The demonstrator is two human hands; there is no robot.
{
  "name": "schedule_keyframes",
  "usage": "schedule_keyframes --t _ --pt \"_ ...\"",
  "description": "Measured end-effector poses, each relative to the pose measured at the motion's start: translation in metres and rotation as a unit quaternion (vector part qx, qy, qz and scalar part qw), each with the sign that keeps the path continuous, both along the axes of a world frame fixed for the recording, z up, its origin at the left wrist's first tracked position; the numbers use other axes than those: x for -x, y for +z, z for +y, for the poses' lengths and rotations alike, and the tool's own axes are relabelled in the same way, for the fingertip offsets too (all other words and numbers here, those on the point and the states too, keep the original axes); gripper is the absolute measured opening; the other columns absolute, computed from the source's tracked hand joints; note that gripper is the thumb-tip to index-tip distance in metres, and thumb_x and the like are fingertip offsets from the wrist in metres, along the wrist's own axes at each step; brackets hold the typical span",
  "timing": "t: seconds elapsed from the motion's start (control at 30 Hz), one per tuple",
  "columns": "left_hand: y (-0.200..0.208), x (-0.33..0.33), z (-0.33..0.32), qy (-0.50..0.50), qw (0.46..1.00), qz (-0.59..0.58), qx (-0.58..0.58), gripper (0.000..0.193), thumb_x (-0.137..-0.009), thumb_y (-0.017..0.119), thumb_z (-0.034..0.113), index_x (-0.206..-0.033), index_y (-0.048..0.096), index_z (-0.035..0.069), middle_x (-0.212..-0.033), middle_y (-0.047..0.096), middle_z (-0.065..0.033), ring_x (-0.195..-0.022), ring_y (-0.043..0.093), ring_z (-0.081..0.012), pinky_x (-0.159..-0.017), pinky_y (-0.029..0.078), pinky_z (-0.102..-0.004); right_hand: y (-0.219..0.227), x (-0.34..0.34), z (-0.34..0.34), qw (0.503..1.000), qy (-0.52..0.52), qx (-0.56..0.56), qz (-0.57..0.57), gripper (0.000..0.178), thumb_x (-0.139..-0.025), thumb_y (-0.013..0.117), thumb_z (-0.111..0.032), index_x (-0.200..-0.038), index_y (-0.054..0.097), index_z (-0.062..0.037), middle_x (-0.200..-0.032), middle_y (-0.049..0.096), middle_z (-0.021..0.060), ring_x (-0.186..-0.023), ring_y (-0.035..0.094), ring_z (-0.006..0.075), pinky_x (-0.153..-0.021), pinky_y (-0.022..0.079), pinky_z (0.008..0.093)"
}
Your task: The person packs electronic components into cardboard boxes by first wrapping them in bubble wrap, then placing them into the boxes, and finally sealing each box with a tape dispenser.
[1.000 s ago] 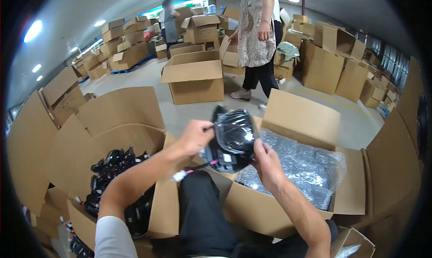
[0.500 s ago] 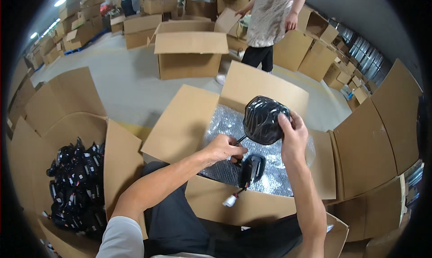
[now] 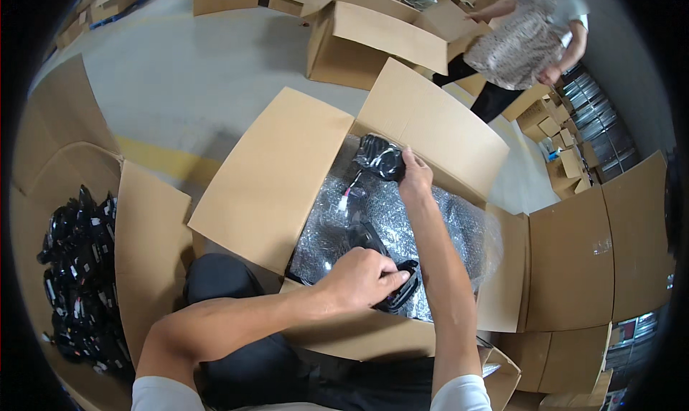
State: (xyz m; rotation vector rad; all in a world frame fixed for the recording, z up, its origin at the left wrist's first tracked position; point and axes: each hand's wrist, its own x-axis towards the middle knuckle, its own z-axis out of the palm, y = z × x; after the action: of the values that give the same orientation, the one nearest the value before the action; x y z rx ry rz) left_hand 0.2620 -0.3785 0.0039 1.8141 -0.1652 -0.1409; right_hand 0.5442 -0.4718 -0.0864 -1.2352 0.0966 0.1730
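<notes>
My right hand [image 3: 416, 176] pinches the edge of a black, rounded car side mirror [image 3: 380, 157] in shiny clear film, at the far end of an open carton [image 3: 273, 163]. From the mirror hangs a short cable with a white plug [image 3: 344, 202]. Nearer to me, my left hand [image 3: 364, 276] is closed on a black plastic part [image 3: 403, 296] with a curved rim, its fingers partly hidden. A dark piece [image 3: 367, 236] shows just beyond that hand; whether it joins the part I cannot tell. Beneath both hands lies bubble wrap [image 3: 459, 224] filling the carton.
At my left a tall carton [image 3: 152, 253] holds many black film-wrapped parts [image 3: 80, 275]. Opened cartons [image 3: 570, 257] stand at my right. Across the floor is another open carton [image 3: 380, 41], and a person [image 3: 520, 41] stands beside it. Carton flaps stick up around my work.
My right hand has lowered the mirror toward the carton's far side. My left hand has moved nearer to me, down onto the black part. The whole view has tilted and shifted.
</notes>
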Motion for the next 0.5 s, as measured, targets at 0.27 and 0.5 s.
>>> schedule_keyframes --t 0.27,0.5 --pt "0.002 -0.006 0.002 0.087 0.992 -0.089 0.025 0.035 -0.095 0.066 0.026 -0.079 0.069 -0.005 -0.065 0.061 -0.0237 -0.055 0.058 -0.0374 -0.057 0.046 -0.0415 -0.022 0.006 0.017 0.903 0.188 0.374 -0.098 0.051 -0.09 0.075 -0.024 -0.124 0.063 0.0126 -0.116 0.07 0.021 -0.113 0.064 0.0233 -0.097 0.049 0.0334" --pt "-0.015 -0.007 -0.011 0.175 0.925 -0.322 -0.099 0.03 -0.09 0.07 0.024 -0.07 0.069 0.003 -0.066 0.062 -0.0138 -0.065 0.061 -0.0333 -0.078 0.049 -0.0459 0.059 0.042 -0.027 0.878 0.191 0.436 -0.048 0.057 -0.098 0.06 -0.05 -0.108 0.069 0.0046 -0.098 0.072 0.0175 -0.094 0.07 0.0261 -0.084 0.057 0.04"
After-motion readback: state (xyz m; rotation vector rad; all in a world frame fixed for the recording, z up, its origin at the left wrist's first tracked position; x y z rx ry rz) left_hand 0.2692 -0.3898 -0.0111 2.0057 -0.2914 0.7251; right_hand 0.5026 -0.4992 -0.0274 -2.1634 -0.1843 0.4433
